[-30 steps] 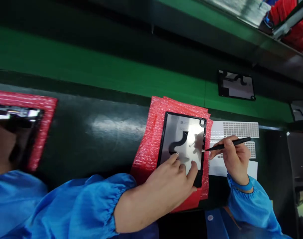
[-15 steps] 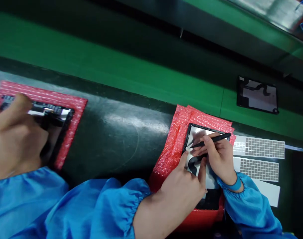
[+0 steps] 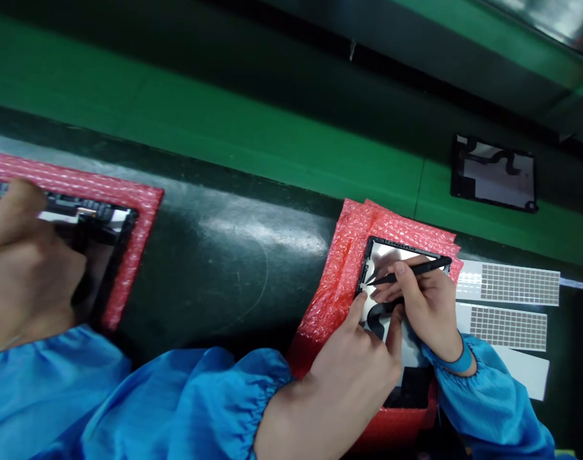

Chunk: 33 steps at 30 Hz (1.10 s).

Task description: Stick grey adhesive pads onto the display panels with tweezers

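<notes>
My right hand [image 3: 432,306] pinches slim black tweezers [image 3: 416,269], their pointed tip at a small pale spot on the left edge of an opened tablet [image 3: 406,351]. This tablet has a silvery inner face, a black frame and a curved black ribbon cable [image 3: 380,316]. Just below the tip, my left hand [image 3: 339,377] rests its outstretched index finger on the tablet's edge. Its thumb is spread apart over the middle, and its other fingers are mostly hidden. Under the tablet lie layered sheets of pink bubble wrap [image 3: 327,300].
At far left, another person's hand [image 3: 27,275] is over a second opened tablet [image 3: 97,268] on pink wrap [image 3: 138,255]. Sheets of small grey stickers [image 3: 521,284] lie to the right. Another tablet part [image 3: 497,176] sits on the green ledge [image 3: 272,153] behind.
The whole view has shifted slightly. My hands keep nearly the same pose on the tablet, with the tweezers' tip still at its left edge.
</notes>
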{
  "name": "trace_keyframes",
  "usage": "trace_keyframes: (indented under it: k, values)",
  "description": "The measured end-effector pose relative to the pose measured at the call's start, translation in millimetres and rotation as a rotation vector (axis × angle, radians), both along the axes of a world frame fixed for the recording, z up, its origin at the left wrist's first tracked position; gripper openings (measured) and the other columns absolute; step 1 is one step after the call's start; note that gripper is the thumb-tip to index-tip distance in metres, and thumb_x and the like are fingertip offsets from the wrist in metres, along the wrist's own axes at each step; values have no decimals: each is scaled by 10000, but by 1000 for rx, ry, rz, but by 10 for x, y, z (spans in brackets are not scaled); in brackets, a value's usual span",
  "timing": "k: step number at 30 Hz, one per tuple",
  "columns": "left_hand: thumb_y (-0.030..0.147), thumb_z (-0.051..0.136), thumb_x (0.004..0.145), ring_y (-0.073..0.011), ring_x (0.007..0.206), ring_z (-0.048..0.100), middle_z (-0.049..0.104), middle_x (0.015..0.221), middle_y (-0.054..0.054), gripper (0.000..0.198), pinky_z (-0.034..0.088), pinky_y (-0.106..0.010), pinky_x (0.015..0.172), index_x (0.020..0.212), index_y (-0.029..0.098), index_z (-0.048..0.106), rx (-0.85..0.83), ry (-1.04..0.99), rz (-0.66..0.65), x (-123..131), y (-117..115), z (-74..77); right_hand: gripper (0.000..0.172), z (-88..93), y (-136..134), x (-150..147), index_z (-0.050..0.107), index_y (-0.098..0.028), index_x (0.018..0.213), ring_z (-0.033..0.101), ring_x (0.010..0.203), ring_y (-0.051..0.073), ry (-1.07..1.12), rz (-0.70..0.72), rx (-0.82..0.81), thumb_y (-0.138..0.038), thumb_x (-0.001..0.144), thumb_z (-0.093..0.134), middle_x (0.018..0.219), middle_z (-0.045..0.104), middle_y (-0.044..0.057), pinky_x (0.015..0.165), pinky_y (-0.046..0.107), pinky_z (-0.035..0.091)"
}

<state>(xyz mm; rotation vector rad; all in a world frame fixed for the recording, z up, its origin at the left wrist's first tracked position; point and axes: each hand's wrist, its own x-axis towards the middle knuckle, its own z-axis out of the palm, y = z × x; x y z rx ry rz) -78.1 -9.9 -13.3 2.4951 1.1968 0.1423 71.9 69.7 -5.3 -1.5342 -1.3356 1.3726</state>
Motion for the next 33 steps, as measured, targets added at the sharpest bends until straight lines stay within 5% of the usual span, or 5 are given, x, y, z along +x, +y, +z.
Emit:
trace_keyframes:
  k: [5, 12, 20, 25, 33]
  values:
    - [333, 562, 941, -305, 910, 801, 800, 930, -77, 572, 487, -591, 1180, 1492, 185, 592, -58, -115, 20, -42, 67, 35, 330, -16, -4, 14, 715, -213, 975, 791, 569, 203, 0, 3, -5, -536, 1022, 662, 702, 795, 38, 535, 280, 682]
    - [448, 496, 991, -342, 1296, 683, 787, 1109, -64, 493, 435, -606, 1193, 1416, 220, 595, -137, -255, 50, -115, 186, 83, 297, -15, -8, 8, 701, -204, 980, 788, 573, 183, 19, 13, -6, -497, 1024, 683, 704, 795, 22, 553, 247, 664]
    - [578, 522, 929, -318, 1390, 614, 758, 1104, 9, 459, 537, -485, 1086, 1230, 274, 688, -545, -647, 258, -164, 306, 161, 343, -46, 27, -16, 685, -196, 970, 759, 509, 162, 90, -63, -25, -537, 1006, 683, 686, 785, 14, 490, 225, 627]
    - [515, 792, 790, -343, 1217, 712, 769, 1007, -44, 341, 544, -453, 1066, 1046, 299, 725, -541, -551, 319, -249, 390, 217, 418, -79, 55, -23, 662, -189, 927, 750, 487, 176, 171, -98, 1, -604, 971, 687, 654, 769, 18, 462, 241, 618]
    - [394, 549, 962, -282, 620, 632, 560, 628, -26, 162, 406, -366, 666, 899, 248, 579, -298, -176, 629, -523, 473, 229, 544, -208, 123, -4, 635, -177, 890, 730, 447, 181, 325, -151, 13, -715, 879, 718, 617, 755, 27, 422, 231, 590]
